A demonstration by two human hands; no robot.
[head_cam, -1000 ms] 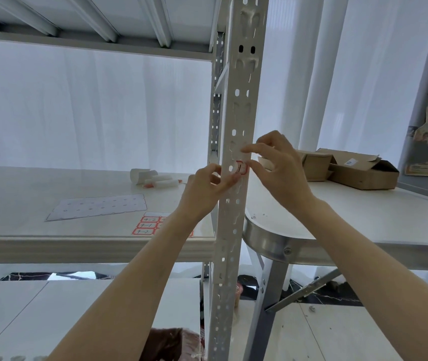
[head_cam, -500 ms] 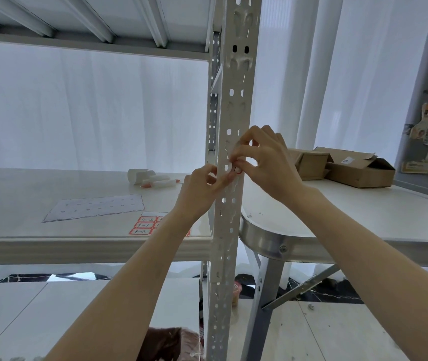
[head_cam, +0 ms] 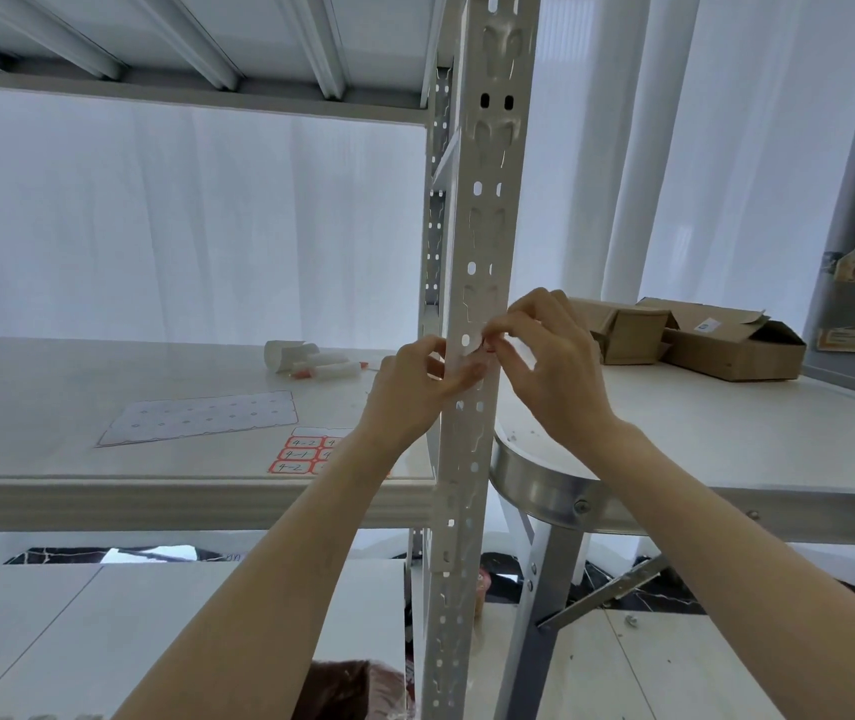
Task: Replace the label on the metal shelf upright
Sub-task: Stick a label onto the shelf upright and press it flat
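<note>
Both hands work at the shelf upright [head_cam: 472, 459].
The right hand [head_cam: 552, 371] pinches a small red-edged label [head_cam: 487, 346] against the upright's front edge; just left of that pinch, the left hand [head_cam: 415, 387] grips the post.

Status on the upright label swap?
Mid-job. Both hands are at the upright: the right hand pinches a small red-edged label at its face, the left hand steadies beside it. Whether it is going on or coming off is unclear. Spare labels wait on the shelf.
</note>
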